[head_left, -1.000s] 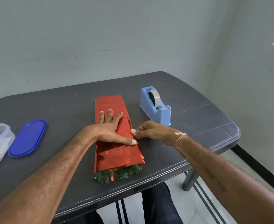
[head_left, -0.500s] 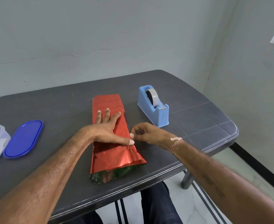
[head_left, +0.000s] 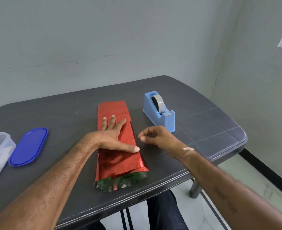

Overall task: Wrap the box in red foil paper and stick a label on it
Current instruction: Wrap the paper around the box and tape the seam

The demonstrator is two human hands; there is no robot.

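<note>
Moved: my right hand point(head_left: 156, 136) has drawn off the foil-wrapped box point(head_left: 120, 163), now just right of my left thumb.
Left hand point(head_left: 111, 138): fingers spread flat, pressing on it.
Right fingers point(head_left: 141, 138): loosely curled; grip unclear to me.
Tape dispenser point(head_left: 160, 113): beyond right knuckles.

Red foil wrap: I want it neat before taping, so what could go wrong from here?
1. Only the left hand presses the red foil flat. The right hand is off it, so the seam on the right side may spring open.
2. The foil's near end is open and crumpled close to the edge of the table. It could tear or fold untidily.
3. Pulling tape from the tape dispenser one-handed might shift the wrap.
</note>
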